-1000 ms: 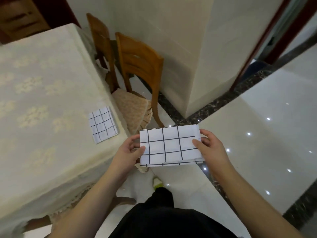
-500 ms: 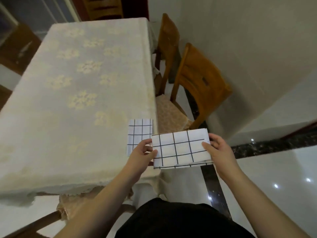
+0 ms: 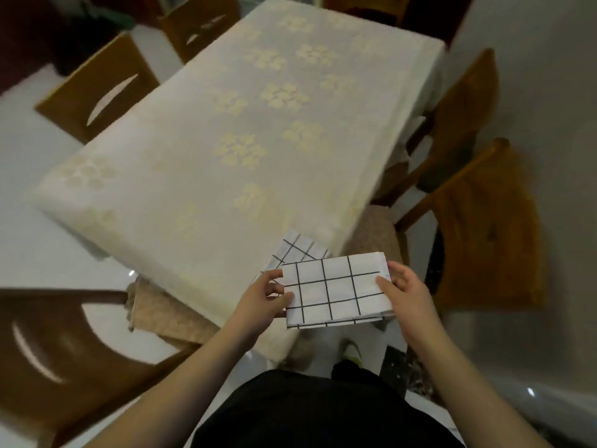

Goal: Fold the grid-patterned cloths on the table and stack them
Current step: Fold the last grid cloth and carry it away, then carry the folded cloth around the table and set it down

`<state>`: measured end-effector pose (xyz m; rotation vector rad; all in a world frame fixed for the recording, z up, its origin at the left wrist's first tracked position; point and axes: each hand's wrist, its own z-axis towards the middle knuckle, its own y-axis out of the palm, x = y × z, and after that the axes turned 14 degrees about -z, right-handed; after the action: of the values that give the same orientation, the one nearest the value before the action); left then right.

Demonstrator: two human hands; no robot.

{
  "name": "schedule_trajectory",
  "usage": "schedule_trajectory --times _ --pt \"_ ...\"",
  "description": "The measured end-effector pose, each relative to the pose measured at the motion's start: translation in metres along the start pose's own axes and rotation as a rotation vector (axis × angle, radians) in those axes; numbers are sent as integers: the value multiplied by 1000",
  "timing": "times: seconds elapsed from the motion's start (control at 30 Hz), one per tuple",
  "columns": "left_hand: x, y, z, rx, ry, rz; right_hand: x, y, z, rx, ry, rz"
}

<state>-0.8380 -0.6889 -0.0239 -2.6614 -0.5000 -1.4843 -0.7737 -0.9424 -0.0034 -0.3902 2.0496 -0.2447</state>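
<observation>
Both hands, left hand point(image 3: 265, 297) and right hand point(image 3: 405, 294), pinch the folded cloth's point(image 3: 336, 291) short ends, its long axis crosswise, with the stacked cloth point(image 3: 298, 248) just beyond on the table point(image 3: 193, 163) corner, nearer the left.

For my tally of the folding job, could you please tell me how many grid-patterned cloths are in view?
2. One folded cloth is held between the left hand and right hand above the table's near corner; the other cloth lies on the table beneath it, partly hidden.

place: home dining room | desk point(image 3: 200, 163): cream floral tablecloth | seating: wooden chairs point(image 3: 484, 227) with cushions all round | floor point(image 3: 29, 240): glossy pale tile | wall point(image 3: 555, 92): plain white
</observation>
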Motion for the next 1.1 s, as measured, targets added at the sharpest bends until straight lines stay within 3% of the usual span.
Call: schedule_trajectory --times 0.4,0.77,1.1 --pt "-38 36 8 486 -89 -249 -48 17 107 -404 -192 -375" --pt "-60 13 29 756 -167 -284 -59 105 163 -541 -347 -736" --pt "-70 0 41 723 -158 -71 -47 120 177 -524 -400 -898"
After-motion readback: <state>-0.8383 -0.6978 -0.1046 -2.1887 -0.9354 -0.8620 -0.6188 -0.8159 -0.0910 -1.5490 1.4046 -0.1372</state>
